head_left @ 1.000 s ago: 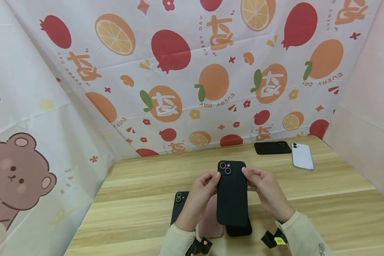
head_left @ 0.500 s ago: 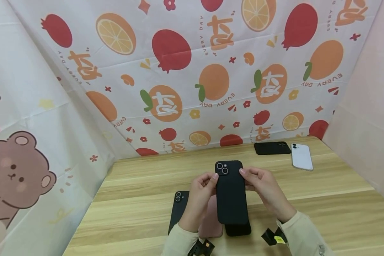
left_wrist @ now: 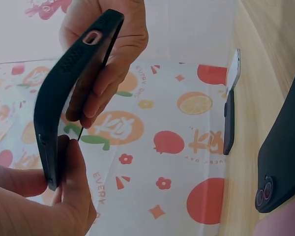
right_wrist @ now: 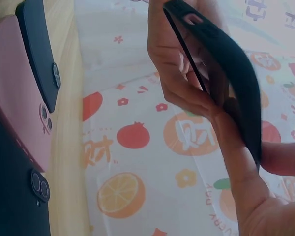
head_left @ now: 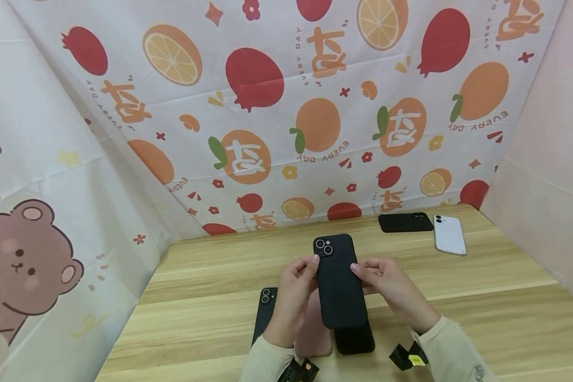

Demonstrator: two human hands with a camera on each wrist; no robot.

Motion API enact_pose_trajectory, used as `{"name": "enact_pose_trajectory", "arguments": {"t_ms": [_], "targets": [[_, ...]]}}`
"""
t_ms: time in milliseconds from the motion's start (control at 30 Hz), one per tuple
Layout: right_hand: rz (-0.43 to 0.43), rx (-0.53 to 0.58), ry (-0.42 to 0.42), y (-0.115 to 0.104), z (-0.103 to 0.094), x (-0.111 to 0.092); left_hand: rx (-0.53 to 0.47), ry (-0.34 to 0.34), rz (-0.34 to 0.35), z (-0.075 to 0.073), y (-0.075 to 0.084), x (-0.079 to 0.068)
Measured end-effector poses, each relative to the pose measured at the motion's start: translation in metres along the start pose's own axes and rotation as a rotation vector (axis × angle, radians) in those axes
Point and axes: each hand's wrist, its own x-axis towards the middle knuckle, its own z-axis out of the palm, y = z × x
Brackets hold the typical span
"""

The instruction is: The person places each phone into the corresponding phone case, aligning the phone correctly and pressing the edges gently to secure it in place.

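Above the table, both hands hold a phone in a black case (head_left: 341, 289), its back with the camera lenses facing up toward the head camera. The left hand (head_left: 293, 289) pinches its left edge near the lenses. On the opposite edge, the thumb and fingers of the right hand (head_left: 391, 286) grip it a little lower. Both wrist views show the charging-port end and the dark screen side of the phone (left_wrist: 51, 93). Below lie a pink phone (head_left: 315, 337), a black phone (head_left: 355, 342) partly hidden by the held one, and a dark phone (head_left: 263, 313) partly behind the left wrist.
At the table's back right lie another black phone or case (head_left: 403, 222) and a white phone (head_left: 450, 234). A fruit-print cloth (head_left: 267, 116) hangs behind the wooden table (head_left: 196, 307), with pale cloth at both sides.
The held phone has shifted left and tilted, its lens end leaning left. The left hand moved slightly left with it, and the right hand now grips lower along its edge.
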Motion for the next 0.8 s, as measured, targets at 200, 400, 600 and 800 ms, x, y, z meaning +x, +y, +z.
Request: {"name": "enact_pose_trajectory", "arguments": {"t_ms": [200, 400, 600, 800], "targets": [[-0.026, 0.051, 0.070, 0.0011, 0.0047, -0.0012, 0.043, -0.076, -0.007, -0.0014, 0.0006, 0.0005], [-0.036, 0.120, 0.087, 0.0020, 0.0069, -0.0013, 0.123, -0.111, -0.050, -0.0023, -0.0002, 0.0011], [-0.027, 0.128, 0.047, 0.0026, 0.0053, -0.0005, 0.092, -0.094, -0.021, -0.0009, -0.0013, -0.0010], [-0.009, 0.076, 0.000, 0.0041, 0.0025, 0.0020, 0.031, -0.073, -0.003, 0.0024, -0.0019, -0.0021]]}}
